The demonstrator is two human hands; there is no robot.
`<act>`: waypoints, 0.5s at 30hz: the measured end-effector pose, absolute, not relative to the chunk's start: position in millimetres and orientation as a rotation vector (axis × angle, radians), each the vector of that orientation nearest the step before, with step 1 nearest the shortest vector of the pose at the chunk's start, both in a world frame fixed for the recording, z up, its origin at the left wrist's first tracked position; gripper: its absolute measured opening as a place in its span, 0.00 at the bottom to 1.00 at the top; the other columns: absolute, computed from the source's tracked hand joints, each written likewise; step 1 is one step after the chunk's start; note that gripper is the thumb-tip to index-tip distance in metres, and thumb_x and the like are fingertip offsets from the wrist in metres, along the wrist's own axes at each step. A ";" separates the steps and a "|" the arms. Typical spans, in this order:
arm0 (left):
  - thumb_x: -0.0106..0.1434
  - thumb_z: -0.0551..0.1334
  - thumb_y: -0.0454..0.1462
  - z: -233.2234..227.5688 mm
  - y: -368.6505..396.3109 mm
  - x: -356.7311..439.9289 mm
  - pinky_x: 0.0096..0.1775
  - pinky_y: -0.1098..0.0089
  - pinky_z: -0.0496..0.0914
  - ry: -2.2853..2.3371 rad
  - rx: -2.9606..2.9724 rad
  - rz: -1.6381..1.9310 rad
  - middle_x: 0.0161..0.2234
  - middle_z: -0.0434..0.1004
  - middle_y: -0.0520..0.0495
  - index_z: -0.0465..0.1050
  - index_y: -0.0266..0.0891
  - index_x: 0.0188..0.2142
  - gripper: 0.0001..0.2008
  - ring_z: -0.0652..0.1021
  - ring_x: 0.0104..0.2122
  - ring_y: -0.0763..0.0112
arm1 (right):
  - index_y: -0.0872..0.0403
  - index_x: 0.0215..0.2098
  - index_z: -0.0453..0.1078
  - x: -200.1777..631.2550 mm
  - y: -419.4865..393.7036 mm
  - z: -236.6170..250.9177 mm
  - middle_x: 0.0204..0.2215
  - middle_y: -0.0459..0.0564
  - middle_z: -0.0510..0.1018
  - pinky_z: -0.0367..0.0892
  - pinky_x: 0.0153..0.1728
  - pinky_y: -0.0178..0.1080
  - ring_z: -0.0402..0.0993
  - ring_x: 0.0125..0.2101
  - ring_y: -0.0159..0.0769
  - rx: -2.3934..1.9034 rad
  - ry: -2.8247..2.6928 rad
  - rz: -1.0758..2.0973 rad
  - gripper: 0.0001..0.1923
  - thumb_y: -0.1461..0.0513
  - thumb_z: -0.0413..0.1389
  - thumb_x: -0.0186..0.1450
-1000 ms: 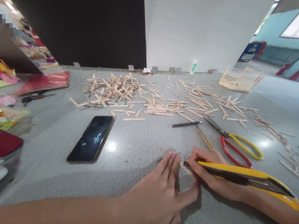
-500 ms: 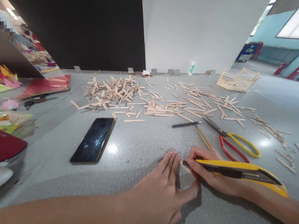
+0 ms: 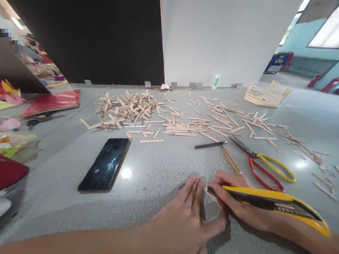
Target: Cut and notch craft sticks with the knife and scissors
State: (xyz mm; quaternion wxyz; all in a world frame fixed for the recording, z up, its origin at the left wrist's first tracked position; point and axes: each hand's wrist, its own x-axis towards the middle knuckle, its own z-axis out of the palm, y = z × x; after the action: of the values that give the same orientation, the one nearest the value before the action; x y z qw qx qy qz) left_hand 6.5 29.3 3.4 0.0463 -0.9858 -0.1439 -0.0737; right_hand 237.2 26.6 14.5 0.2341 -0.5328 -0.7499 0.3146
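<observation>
My right hand (image 3: 241,205) is closed around a yellow and black utility knife (image 3: 279,200). The knife's tip points left, at a small wooden stick (image 3: 211,195) lying on the grey table (image 3: 151,167). With fingers together, my left hand (image 3: 187,222) presses down on the stick, its thumb stretched toward my right hand. Much of the stick is hidden by my fingers. Just beyond my right hand lie a pencil-like gold stick (image 3: 231,159), a slim dark craft knife (image 3: 210,144) and scissors (image 3: 254,154) with red and yellow handles.
A pile of wooden sticks (image 3: 130,108) spreads across the back of the table. A phone (image 3: 104,164) lies left of my hands. A small stick frame (image 3: 267,94) stands at the back right, near a glue tube (image 3: 215,81). Upright boards (image 3: 209,35) close off the far side.
The camera view has tilted slightly, so the table appears a little lower. The knife's rear end has dropped somewhat; both hands keep nearly the same place on the table.
</observation>
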 end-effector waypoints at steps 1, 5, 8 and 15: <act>0.69 0.59 0.47 3.2 29.4 6.5 0.65 0.41 0.61 -0.437 -3.009 -0.223 0.61 0.68 0.10 0.51 0.31 0.68 0.35 0.66 0.65 0.27 | 0.49 0.28 0.63 237.6 26.8 13.8 0.24 0.41 0.72 0.60 0.33 0.40 0.68 0.28 0.36 -1.465 -2.055 0.868 0.22 0.49 0.49 0.77; 0.69 0.60 0.48 4.7 30.3 6.9 0.64 0.42 0.62 -0.423 -2.981 -0.190 0.60 0.69 0.10 0.52 0.32 0.67 0.35 0.66 0.65 0.27 | 0.49 0.28 0.64 238.3 27.7 10.3 0.24 0.41 0.72 0.60 0.34 0.40 0.68 0.28 0.35 -1.456 -2.043 0.887 0.22 0.47 0.50 0.76; 0.71 0.57 0.48 7.5 30.9 7.2 0.64 0.43 0.62 -0.405 -2.936 -0.184 0.58 0.72 0.11 0.52 0.31 0.67 0.33 0.68 0.64 0.30 | 0.49 0.27 0.62 237.7 27.6 9.9 0.23 0.40 0.70 0.59 0.32 0.40 0.66 0.26 0.35 -1.465 -2.021 0.890 0.23 0.47 0.50 0.76; 0.73 0.52 0.49 8.8 31.6 8.1 0.64 0.43 0.62 -0.374 -2.868 -0.196 0.55 0.75 0.12 0.52 0.30 0.67 0.31 0.71 0.63 0.32 | 0.49 0.27 0.63 237.1 28.3 12.2 0.24 0.40 0.70 0.60 0.32 0.40 0.66 0.27 0.35 -1.474 -2.009 0.937 0.24 0.46 0.49 0.76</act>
State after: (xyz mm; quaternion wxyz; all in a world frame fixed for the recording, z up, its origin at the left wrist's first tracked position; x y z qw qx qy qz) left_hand 8.1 31.6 8.8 0.1210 -0.9821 -0.1280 -0.0670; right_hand 237.1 28.3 12.2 0.2374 -0.5379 -0.7330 0.3419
